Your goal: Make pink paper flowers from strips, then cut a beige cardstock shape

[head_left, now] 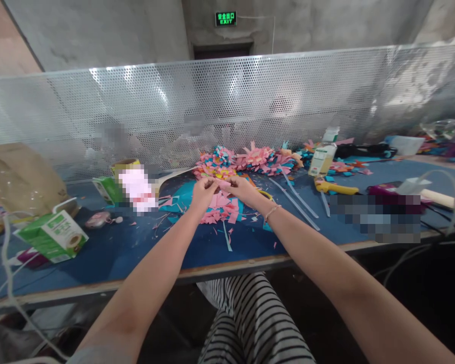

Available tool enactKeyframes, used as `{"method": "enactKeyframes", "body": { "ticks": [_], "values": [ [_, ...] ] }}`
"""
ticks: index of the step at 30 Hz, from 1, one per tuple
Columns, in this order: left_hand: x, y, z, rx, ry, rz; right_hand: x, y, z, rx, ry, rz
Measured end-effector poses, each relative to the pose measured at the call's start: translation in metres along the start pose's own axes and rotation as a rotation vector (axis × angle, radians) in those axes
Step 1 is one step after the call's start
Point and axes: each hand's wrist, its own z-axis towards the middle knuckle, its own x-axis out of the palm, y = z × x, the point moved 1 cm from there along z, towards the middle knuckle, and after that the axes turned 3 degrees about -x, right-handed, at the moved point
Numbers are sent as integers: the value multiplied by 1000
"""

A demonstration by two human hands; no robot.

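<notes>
Both hands meet over the middle of the blue table. A small pink piece [223, 185], paper or felt by its look, is pinched between the fingertips of my left hand [206, 191] and my right hand [243, 190]. Just below them lies a heap of pink cut strips [222, 208], with scraps around it. Behind my fingers are fringed bunches in pink, blue and yellow [216, 164], and a larger pink and blue bunch [261, 157] sits to their right. A teal sheet [180, 196] lies partly under my left hand.
Clear glue-stick-like rods [296, 197] lie right of my hands, near a yellow-handled tool [337, 188] and a bottle [323, 154]. On the left stand a lit phone [136, 187], a green and white carton [55, 235] and a brown bag [26, 177]. A perforated metal screen [220, 101] borders the back.
</notes>
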Motion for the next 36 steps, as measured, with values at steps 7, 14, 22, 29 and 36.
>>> {"method": "enactKeyframes", "body": {
  "ticks": [7, 14, 22, 29, 36],
  "values": [
    [0, -2, 0, -70, 0, -105, 2, 2, 1, -34, 13, -34],
    [-1, -4, 0, -36, -12, -66, 4, 6, -1, -58, 7, -84],
    [-1, -4, 0, 42, 6, 8, 5, 8, -3, -49, -16, -43],
    [-1, -4, 0, 83, -4, 73, 2, 10, -2, -66, -29, -142],
    [-2, 3, 4, 60, -137, -29, 5, 3, 1, 38, 21, -4]
  ]
}}
